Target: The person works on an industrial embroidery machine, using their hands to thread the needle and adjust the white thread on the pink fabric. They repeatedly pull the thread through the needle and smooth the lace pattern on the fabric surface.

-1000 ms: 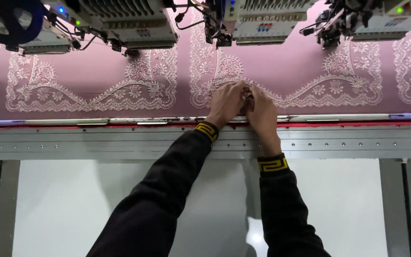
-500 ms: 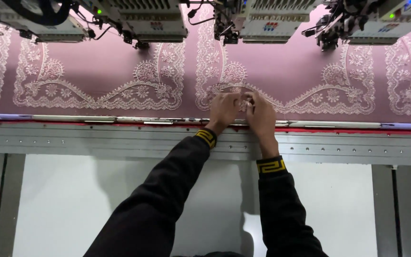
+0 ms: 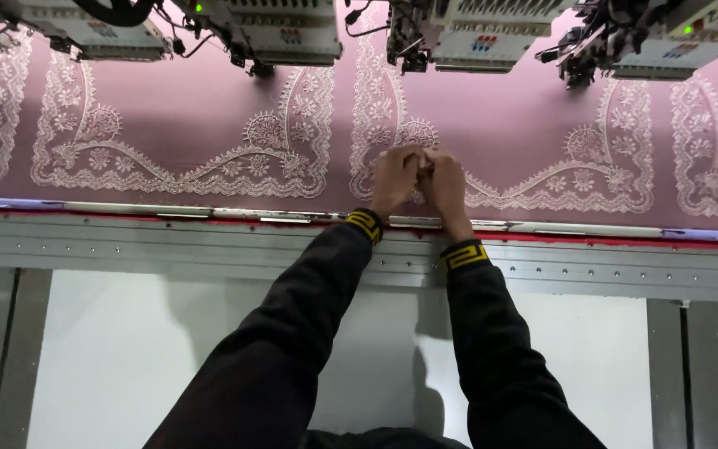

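The left hand (image 3: 394, 177) and the right hand (image 3: 445, 183) are pressing together on the cloth (image 3: 193, 108). Both hands are curled, with the fingertips meeting at 1 spot. They are pinching something tiny there, maybe a thread, but it is too small to tell what. The spot is sitting on the white lace (image 3: 492, 179) stitching, near the front edge of the cloth, just under 1 of the machine heads (image 3: 467, 33).

The cloth is looking soft, flat and dusty pink. It is stretching wide from side to side. The lace is showing curly lines, little flowers and wavy edges, and the same pattern is repeating across the cloth. It is looking bumpy next to the smooth pink.

The sleeves (image 3: 309, 333) are black, with yellow and black patterned cuffs (image 3: 365, 223) at the wrists.

A long grey metal rail (image 3: 126, 249) is running in front of the cloth, with a thin red strip along its top and small screws in a row. Above the cloth, pale boxy machine heads are hanging with wires and small green lights. Below the rail, the floor (image 3: 126, 357) is looking pale and smooth.
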